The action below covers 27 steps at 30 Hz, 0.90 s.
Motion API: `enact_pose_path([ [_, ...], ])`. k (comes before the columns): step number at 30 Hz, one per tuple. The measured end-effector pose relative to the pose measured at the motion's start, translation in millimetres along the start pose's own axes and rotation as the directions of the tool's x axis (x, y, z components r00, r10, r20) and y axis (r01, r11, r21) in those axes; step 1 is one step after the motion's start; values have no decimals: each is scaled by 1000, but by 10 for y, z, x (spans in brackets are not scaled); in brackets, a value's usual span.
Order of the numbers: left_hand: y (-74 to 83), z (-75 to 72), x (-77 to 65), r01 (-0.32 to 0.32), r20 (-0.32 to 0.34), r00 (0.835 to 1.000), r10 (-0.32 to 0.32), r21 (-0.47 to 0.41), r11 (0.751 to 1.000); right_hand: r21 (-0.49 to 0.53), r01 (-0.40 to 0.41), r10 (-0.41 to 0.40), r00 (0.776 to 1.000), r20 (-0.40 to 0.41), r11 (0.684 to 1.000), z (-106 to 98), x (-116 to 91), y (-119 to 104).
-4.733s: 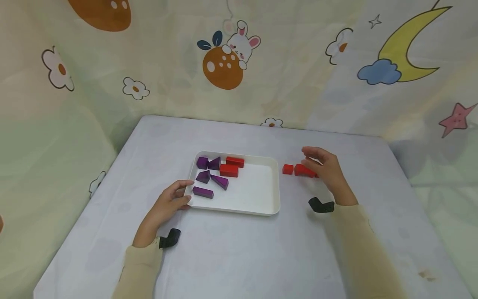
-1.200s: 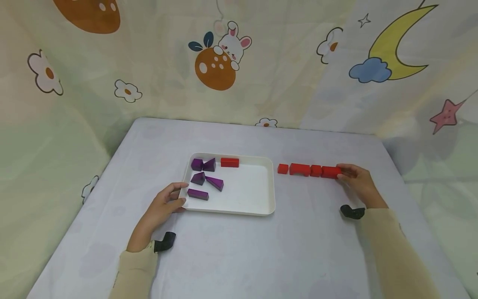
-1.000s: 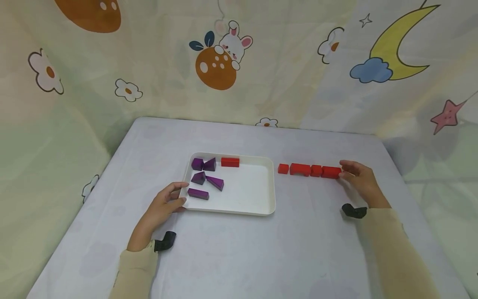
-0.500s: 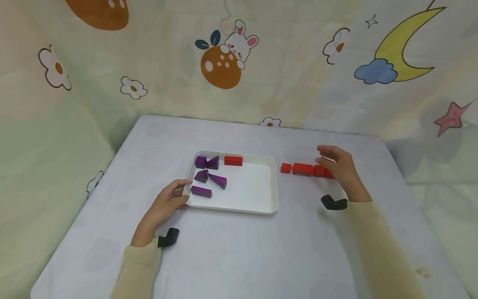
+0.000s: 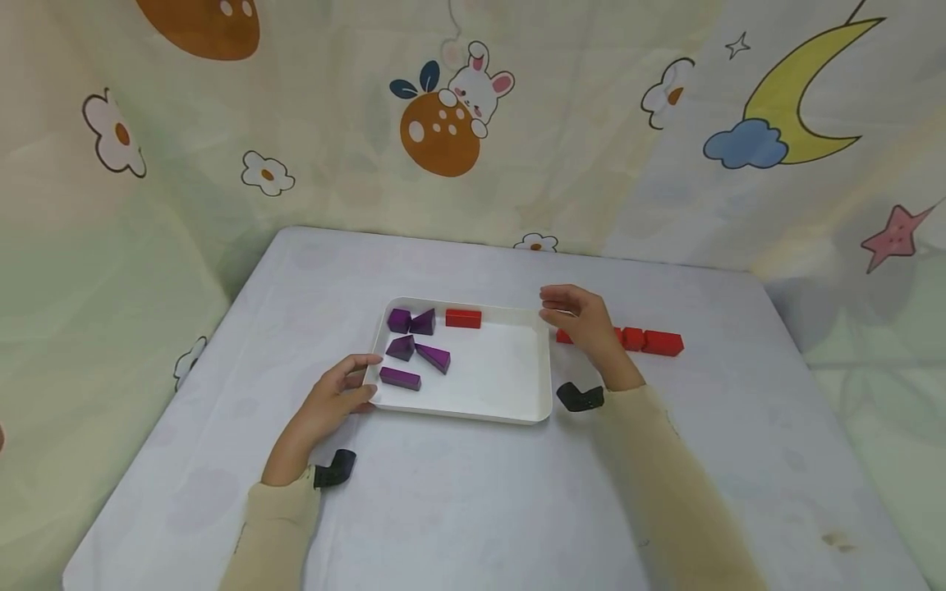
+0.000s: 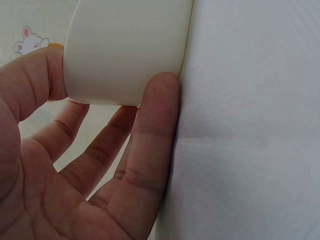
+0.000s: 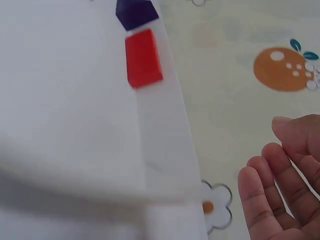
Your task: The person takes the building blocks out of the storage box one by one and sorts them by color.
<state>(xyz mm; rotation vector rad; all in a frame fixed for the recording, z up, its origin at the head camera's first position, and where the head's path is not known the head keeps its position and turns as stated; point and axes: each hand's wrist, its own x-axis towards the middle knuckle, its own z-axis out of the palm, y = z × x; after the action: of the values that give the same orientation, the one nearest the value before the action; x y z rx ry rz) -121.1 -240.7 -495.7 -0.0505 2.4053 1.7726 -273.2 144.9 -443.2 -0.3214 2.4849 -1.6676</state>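
We note the left hand (image 5: 332, 402) grasping the left rim of a shallow, white rectangular tray (image 5: 495, 369), which sits on the white-covered worktop (image 5: 443, 509). Inside, we record five purple geometric blocks (image 5: 400, 378) toward the left and one red rectangular block (image 5: 463, 318) along the far wall. Our right hand (image 5: 582, 322), loosely curved and holding nothing, hovers by the far right corner. It partly hides a row of red blocks (image 5: 663, 342) right of the tray, so we cannot count them surely.
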Motion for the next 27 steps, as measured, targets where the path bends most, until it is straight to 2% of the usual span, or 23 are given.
enact_pose_path([
  [8, 3, -6, -3, 11, -2, 1000, -11, -15, 1000, 40, -37, 35, 999, 34, 999, 469, 157, -45],
  [15, -2, -7, -3, 12, 3, 1000, -12, -16, 1000, 35, -105, 104, 994, 31, 994, 767, 233, -39],
  [20, -17, -9, 6, 8, 5, 1000, -8, -14, 1000, -86, -158, 158, 987, -10, 984, 922, 252, -27],
  [27, -27, -10, 11, 13, 6, 1000, -13, -18, 1000, -220, -104, 92, 994, -67, 970, 1095, 257, -67],
])
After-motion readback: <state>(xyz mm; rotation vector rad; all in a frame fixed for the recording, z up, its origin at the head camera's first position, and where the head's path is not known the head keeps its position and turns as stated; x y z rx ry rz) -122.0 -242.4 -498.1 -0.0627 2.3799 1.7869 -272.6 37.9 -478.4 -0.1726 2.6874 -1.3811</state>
